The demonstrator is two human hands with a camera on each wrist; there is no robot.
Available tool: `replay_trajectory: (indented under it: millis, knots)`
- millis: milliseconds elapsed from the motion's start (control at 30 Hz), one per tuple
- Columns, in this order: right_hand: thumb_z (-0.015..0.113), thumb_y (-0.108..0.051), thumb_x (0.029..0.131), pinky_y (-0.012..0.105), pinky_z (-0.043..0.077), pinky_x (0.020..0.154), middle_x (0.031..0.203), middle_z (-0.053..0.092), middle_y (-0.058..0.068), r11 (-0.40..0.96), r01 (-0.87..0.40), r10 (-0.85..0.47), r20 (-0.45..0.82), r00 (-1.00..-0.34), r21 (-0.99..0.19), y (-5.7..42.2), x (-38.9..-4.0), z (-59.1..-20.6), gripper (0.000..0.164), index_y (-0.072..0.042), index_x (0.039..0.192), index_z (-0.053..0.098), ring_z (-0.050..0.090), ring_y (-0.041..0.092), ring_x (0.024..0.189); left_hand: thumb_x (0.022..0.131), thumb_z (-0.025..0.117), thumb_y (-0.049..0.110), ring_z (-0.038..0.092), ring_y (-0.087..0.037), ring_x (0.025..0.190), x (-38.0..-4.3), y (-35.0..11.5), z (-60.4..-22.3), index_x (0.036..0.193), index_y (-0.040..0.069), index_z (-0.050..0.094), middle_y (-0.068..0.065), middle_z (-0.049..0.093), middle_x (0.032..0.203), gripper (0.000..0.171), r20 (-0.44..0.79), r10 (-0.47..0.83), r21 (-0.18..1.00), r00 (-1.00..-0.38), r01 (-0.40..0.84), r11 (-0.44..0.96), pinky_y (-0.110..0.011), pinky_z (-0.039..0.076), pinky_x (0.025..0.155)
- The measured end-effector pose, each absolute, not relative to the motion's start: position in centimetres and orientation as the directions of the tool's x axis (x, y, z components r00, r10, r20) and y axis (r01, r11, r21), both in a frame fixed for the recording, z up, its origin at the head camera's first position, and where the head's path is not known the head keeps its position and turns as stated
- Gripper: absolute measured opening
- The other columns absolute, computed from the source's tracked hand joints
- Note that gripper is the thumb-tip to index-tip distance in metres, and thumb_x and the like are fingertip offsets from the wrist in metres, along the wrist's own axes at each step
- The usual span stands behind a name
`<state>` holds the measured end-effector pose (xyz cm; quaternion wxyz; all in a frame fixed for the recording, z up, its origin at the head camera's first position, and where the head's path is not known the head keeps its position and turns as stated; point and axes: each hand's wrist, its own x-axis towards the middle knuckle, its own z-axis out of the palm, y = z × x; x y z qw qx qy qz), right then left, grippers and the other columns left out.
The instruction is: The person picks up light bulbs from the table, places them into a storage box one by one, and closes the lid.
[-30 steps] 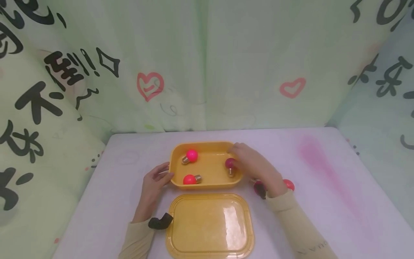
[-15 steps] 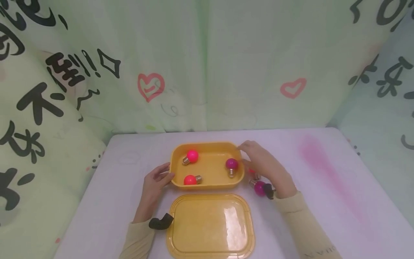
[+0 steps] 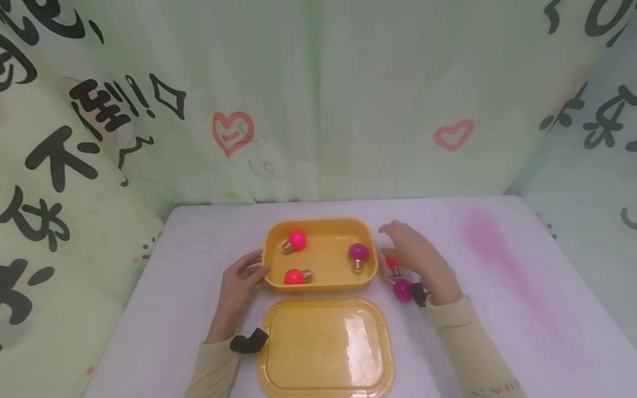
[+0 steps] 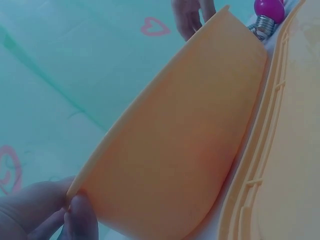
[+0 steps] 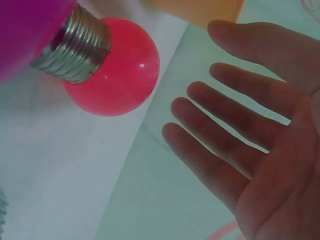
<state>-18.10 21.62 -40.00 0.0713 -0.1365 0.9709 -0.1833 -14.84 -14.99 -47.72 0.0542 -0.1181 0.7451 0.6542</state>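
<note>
My left hand (image 3: 240,283) pinches the left rim of a yellow plastic box (image 3: 325,255), its thumb and fingers on either side in the left wrist view. Inside lie a pink light bulb (image 3: 297,239), a red light bulb (image 3: 293,276) and a purple light bulb (image 3: 358,251). Off the box's right end, my right hand (image 3: 420,257) hovers with nothing in it. Its fingers are extended and spread in the right wrist view. Close beneath it on the table are another red bulb (image 5: 135,70) and another purple bulb (image 3: 402,289), partly covered in the head view.
A yellow lid (image 3: 318,348) lies flat on the white table (image 3: 199,237), just in front of the box. Green curtains (image 3: 373,99) with writing and hearts hang behind and at both sides. Black straps (image 3: 249,341) are around the wrists.
My right hand has let go of the purple bulb in the box and withdrawn to the right, uncovering the bulbs beside the box. The left hand keeps its hold on the rim.
</note>
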Motion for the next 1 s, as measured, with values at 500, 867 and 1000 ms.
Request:
replay_trajectory:
  millis: [500,867,1000]
  knots:
    - [0.067,-0.012,0.093,0.057,0.041,0.107,0.137,0.054,0.024,0.911,-0.063,-0.18,-0.257,-0.95,-0.407,22.07,-18.05,-40.46,0.045,0.0,0.134,0.054,0.049,0.043,0.127,0.09,0.074,0.025,0.06,-0.022,0.117,-14.64,-14.88,-47.54,0.134,0.017,0.06,-0.007,0.058,0.136,0.046,-0.243,-0.099,0.96,-0.965,-0.254,0.115,-0.021,0.055,0.089]
    - [0.066,-0.008,0.091,0.056,0.045,0.103,0.123,0.062,0.024,0.91,-0.085,-0.205,-0.262,-0.943,-0.405,22.1,-17.64,-40.43,0.033,0.004,0.122,0.061,0.056,0.041,0.114,0.09,0.074,0.024,0.061,-0.021,0.116,-14.91,-14.7,-47.63,0.133,0.018,0.061,-0.006,0.059,0.135,0.046,-0.254,-0.111,0.955,-0.961,-0.267,0.129,-0.023,0.056,0.089]
    - [0.067,-0.006,0.091,0.056,0.045,0.103,0.121,0.063,0.023,0.911,-0.095,-0.209,-0.25,-0.945,-0.402,22.15,-17.56,-40.31,0.033,0.004,0.122,0.062,0.056,0.041,0.114,0.091,0.074,0.024,0.061,-0.021,0.117,-14.85,-14.67,-47.52,0.134,0.018,0.06,-0.007,0.059,0.135,0.046,-0.254,-0.113,0.955,-0.961,-0.268,0.13,-0.024,0.056,0.09]
